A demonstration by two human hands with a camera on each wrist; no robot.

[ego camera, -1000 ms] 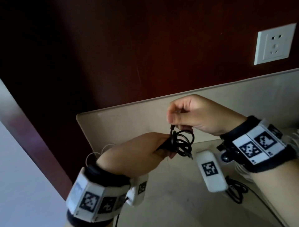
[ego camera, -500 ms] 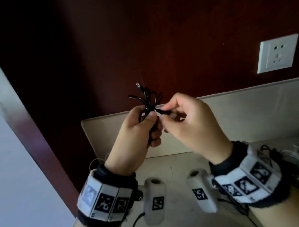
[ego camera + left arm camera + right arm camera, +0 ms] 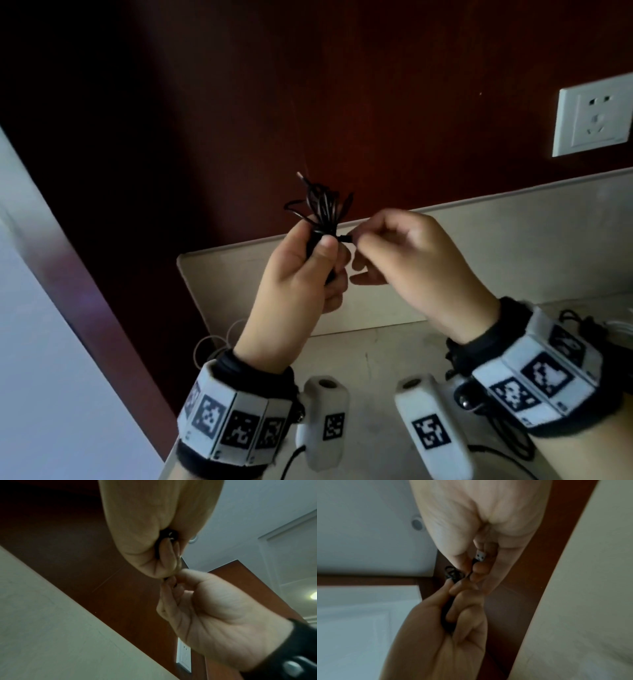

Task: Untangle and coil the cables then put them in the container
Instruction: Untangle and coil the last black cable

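So the black cable (image 3: 320, 209) is bunched into thin loops fanning above the left hand (image 3: 298, 270) grip, right hand (image 3: 418, 263) pinching its end. Only right wrist view shows the silver USB plug (image 3: 480, 556).

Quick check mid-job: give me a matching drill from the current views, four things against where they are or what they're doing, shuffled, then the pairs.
Things:
1. left hand
2. right hand
3. black cable bundle
4. white wall socket

States:
A. mounted on the dark red wall, upper right of the head view
B. pinches the USB plug end of the cable
C. grips the coiled loops around their middle
D. held up in the air, loops fanning out above a fist

Pairs: 1-C, 2-B, 3-D, 4-A
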